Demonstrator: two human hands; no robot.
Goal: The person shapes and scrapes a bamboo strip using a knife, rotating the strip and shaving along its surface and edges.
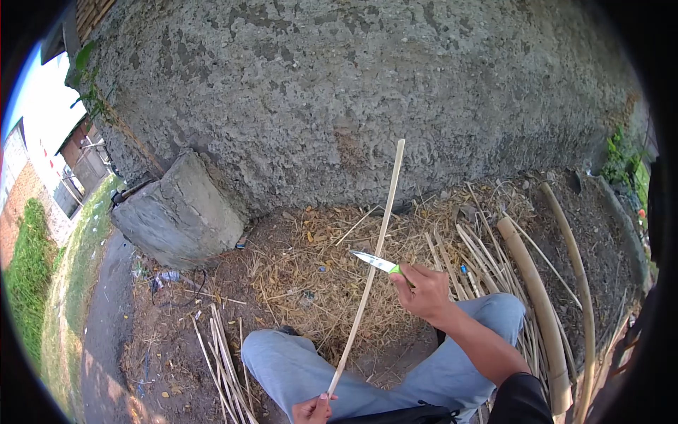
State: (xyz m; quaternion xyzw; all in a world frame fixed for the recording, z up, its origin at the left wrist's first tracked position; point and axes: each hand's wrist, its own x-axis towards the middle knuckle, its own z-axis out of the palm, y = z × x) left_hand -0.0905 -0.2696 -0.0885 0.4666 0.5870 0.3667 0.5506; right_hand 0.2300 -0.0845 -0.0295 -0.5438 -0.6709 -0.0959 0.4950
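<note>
Head view: your left hand point(313, 410) pinches a pale strip point(385, 220); your right hand point(425, 291) closes round a knife point(373, 261), blade marks point(382, 264) unreadable.

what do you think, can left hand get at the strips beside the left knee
Probably yes: the left hand is near the strips, though it grips a long stick and the left leg lies between.

Left hand point(312, 410) grips lower end of pale strip point(361, 305) | right hand point(424, 291) holds green-handled knife point(381, 263) across it | loose strips point(228, 367) on ground point(282, 283), both sides
</note>
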